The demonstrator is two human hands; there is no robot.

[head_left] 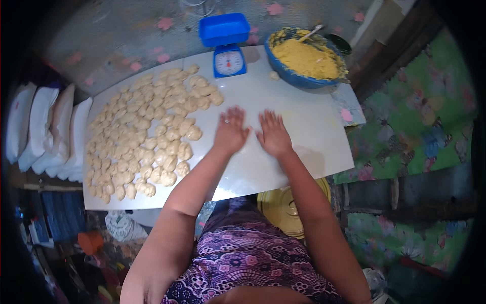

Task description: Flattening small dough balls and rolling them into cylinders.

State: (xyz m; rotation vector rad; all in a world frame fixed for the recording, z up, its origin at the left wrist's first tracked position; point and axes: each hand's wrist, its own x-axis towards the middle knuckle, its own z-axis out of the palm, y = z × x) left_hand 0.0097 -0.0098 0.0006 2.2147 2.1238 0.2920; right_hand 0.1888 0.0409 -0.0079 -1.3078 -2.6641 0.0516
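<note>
1. Near the front edge of the white board (304, 147), the left hand (230, 131) and the right hand (274, 134) lie palm-down side by side, fingers spread and flat — nothing is gripped between the fingers. Whether a piece of dough sits under either palm cannot be told; the hands hide it.

2. Toward the board's left side lies the mass of pale dough pieces (147, 137), packed in rough rows and touching one another. The nearest of them sit just beside the left hand.

3. At the board's far edge stands a blue kitchen scale (226, 43); to the right of it, on the far right corner, a blue bowl (288, 76) holds yellow filling (306, 60) with a spoon handle (310, 33) sticking out. One small dough ball (274, 75) rests on the board just beside the bowl.

4. By my judgement the step is pressing or rolling on the bare middle of the board. To do it well, keep both palms level and the pressure even, so the piece does not thin on one side.

5. Work within the bare patch — drifting left would squash the finished pieces.

6. Keep the fingers spread as they are; curled fingertips would dent the dough.

7. Below the board's near edge a yellow lid (283, 207) sits by the lap, well out of the way.
</note>
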